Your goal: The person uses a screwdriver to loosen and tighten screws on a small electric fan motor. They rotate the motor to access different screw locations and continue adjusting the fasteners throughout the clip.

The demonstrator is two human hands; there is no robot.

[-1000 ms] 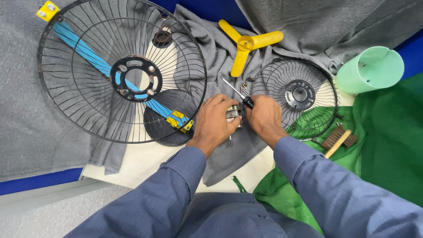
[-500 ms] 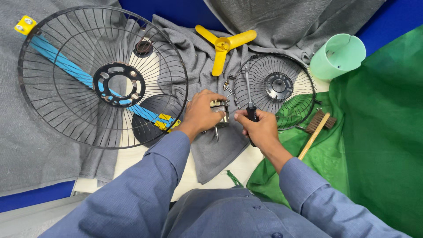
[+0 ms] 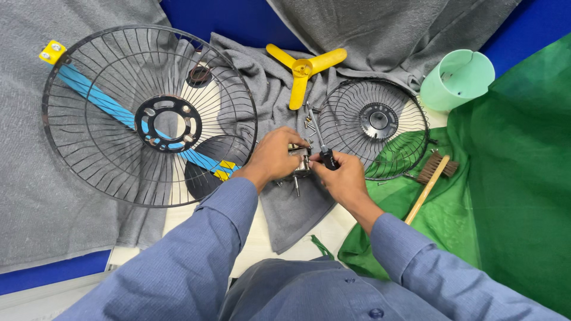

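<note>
My left hand (image 3: 275, 156) grips a small metal fan motor (image 3: 299, 168) whose shaft points down toward me, resting on a grey cloth (image 3: 294, 220). My right hand (image 3: 340, 178) is wrapped around the black handle of a screwdriver (image 3: 321, 145), and its metal shaft points up and away from the motor. Both hands touch at the motor. A few loose screws (image 3: 307, 123) lie just beyond the screwdriver tip.
A large black wire fan guard (image 3: 148, 116) with a blue bar lies left. A smaller guard (image 3: 373, 126) lies right, with a yellow fan blade (image 3: 302, 70) behind. A mint green cup (image 3: 457, 78), a wooden brush (image 3: 433, 177) and green netting (image 3: 511, 178) sit right.
The view has shifted. My right hand has turned the screwdriver so it points away from me and drawn closer to the motor; my left hand keeps hold of the motor.
</note>
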